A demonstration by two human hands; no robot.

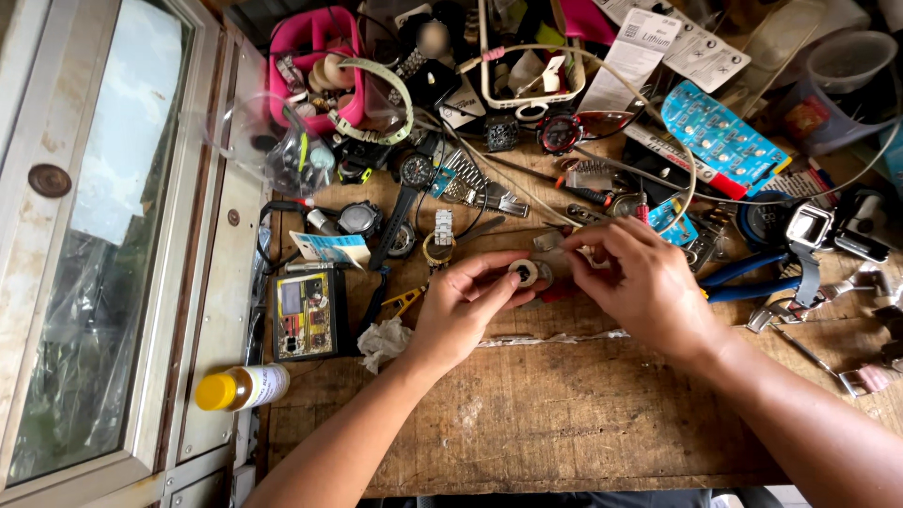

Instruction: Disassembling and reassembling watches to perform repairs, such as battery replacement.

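Observation:
My left hand (463, 310) pinches a small round watch case (523, 273) with a pale face, holding it just above the wooden workbench (564, 414). My right hand (640, 282) reaches in from the right, fingertips closed close to the case's right side. Whether they pinch a small tool or part is hidden by the fingers. Both hands meet at the middle of the bench.
Watches and metal straps (470, 183) lie scattered behind the hands. A small tester box (308, 315) and a yellow-capped bottle (243, 388) sit at the left. Blue-handled pliers (748, 277) and a blue battery card (724, 136) lie right. A pink basket (315, 61) stands at the back.

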